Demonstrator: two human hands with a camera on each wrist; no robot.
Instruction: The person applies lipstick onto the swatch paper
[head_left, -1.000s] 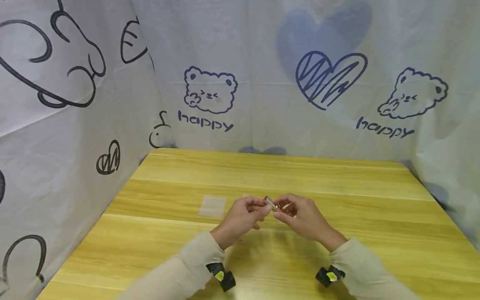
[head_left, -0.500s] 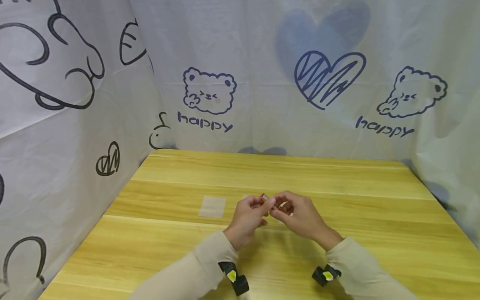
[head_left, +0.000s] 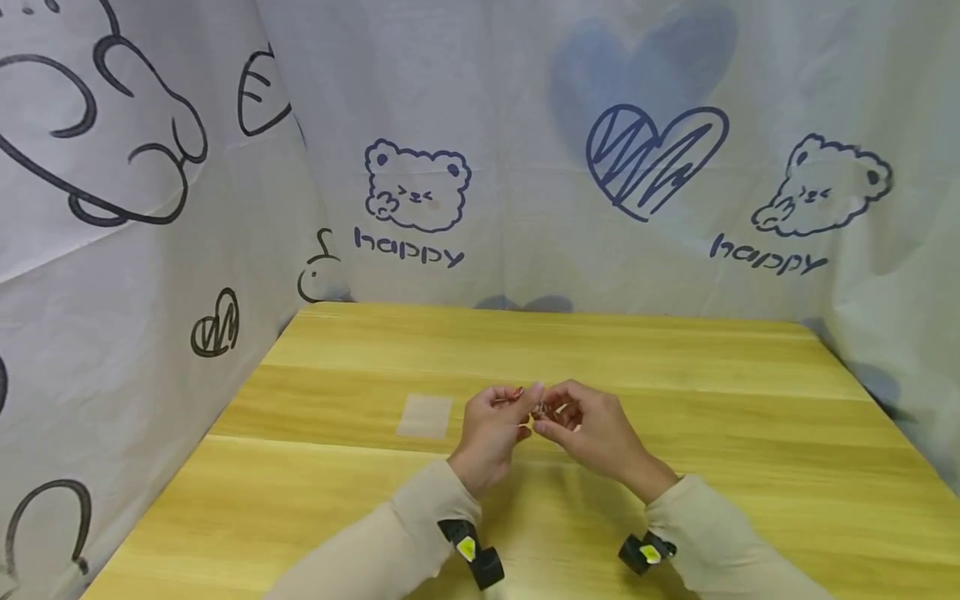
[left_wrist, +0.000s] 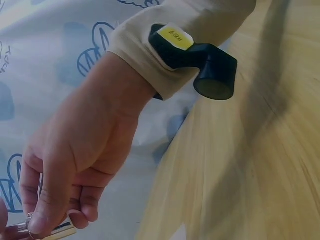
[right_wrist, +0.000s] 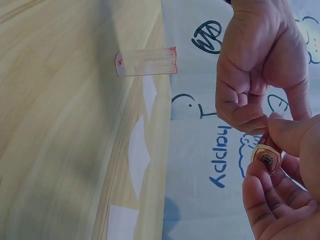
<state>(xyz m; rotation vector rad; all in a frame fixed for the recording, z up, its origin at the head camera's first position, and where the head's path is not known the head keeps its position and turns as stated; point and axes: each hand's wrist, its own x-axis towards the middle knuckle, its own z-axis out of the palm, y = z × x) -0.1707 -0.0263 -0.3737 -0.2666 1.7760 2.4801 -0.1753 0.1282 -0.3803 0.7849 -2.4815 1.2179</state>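
Observation:
A small shiny metallic lipstick (left_wrist: 61, 231) sits between both hands above the middle of the table. My left hand (head_left: 491, 433) pinches one end, its thumb pressed along the tube in the left wrist view. With thumb and curled fingers my right hand (head_left: 600, 429) grips the other end. In the right wrist view the square, gold-rimmed base of the lipstick (right_wrist: 267, 158), with a dark printed label, shows between the right fingertips. Fingers hide most of the tube in the head view.
A whitish square (head_left: 425, 417) lies on the wooden table (head_left: 337, 492), left of the hands. The right wrist view shows a clear red-edged case (right_wrist: 146, 62) and several white pieces (right_wrist: 139, 155). White printed cloth (head_left: 495, 150) hangs behind and beside the table.
The left hand has shifted right and its thumb now covers the tube that showed earlier. The right hand has moved slightly left, so the hands are closer together around the lipstick.

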